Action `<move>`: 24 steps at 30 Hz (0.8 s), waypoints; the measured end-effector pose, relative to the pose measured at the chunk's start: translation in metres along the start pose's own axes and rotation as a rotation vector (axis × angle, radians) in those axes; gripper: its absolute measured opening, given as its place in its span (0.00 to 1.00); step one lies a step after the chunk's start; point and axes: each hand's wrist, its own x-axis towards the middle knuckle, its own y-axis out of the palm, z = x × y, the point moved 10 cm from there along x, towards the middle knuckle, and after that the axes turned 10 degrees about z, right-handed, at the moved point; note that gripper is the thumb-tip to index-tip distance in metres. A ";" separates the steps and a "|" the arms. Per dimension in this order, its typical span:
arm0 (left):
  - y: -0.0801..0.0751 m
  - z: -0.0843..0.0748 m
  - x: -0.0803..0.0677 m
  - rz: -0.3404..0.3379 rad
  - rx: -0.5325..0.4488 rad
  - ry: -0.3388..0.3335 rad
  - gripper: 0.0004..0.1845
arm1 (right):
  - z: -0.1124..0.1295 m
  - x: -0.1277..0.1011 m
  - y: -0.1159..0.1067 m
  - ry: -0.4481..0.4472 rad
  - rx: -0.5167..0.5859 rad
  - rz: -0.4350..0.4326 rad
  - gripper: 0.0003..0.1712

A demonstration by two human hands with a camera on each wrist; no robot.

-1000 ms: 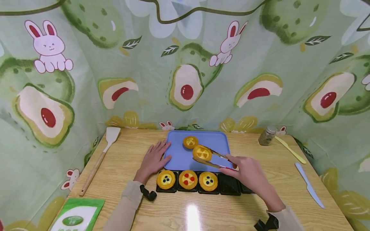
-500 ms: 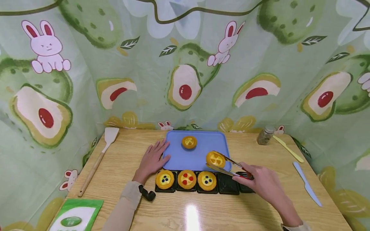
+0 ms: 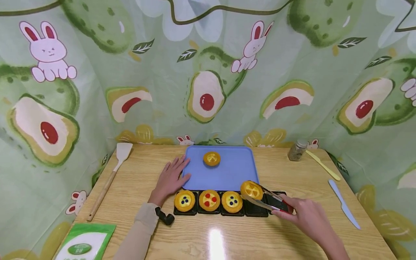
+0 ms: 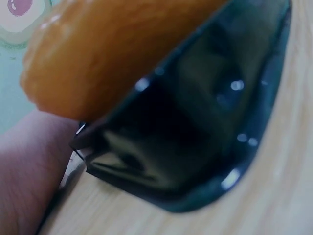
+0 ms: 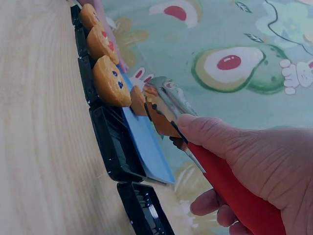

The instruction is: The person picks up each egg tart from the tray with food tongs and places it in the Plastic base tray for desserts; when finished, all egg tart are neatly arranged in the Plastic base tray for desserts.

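5 tarts [image 3: 211,158]: 3 in the near row of black trays [image 3: 256,210], 1 on the blue tray [image 3: 234,169], 1 in the tongs [image 3: 269,202]; 5 black trays; 1 wooden spatula [image 3: 112,176] far left; 2 knives [image 3: 343,203] right; 1 spice jar [image 3: 297,150]; 1 green packet [image 3: 82,243] near left

A light wooden worktop [image 3: 136,180] with a glossy grain fills the lower part of the head view; a bright glare spot [image 3: 216,245] from an overhead light sits near its front edge. A pale green curtain [image 3: 162,72] hangs behind and wraps round both sides, touching the worktop's back and side edges. It is printed with halved avocados [image 3: 206,97], white rabbits with pink ears [image 3: 47,52], dark leaves and large white flowers. The cloth falls in soft folds. No floor or window shows.
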 end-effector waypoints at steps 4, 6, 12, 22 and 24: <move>-0.005 -0.003 -0.002 0.000 -0.006 0.000 0.36 | -0.002 -0.005 0.006 0.025 0.012 0.034 0.27; -0.007 -0.004 -0.002 -0.001 -0.010 0.003 0.36 | -0.004 -0.006 0.009 0.042 0.020 0.053 0.26; -0.003 -0.003 0.000 0.010 -0.015 -0.002 0.36 | -0.007 -0.014 0.013 0.051 0.019 0.085 0.21; 0.002 0.001 0.002 0.025 -0.007 -0.014 0.38 | -0.015 -0.020 0.026 0.105 0.060 0.148 0.30; 0.002 0.001 0.002 0.033 -0.009 -0.018 0.38 | -0.015 -0.020 0.028 0.112 0.069 0.151 0.33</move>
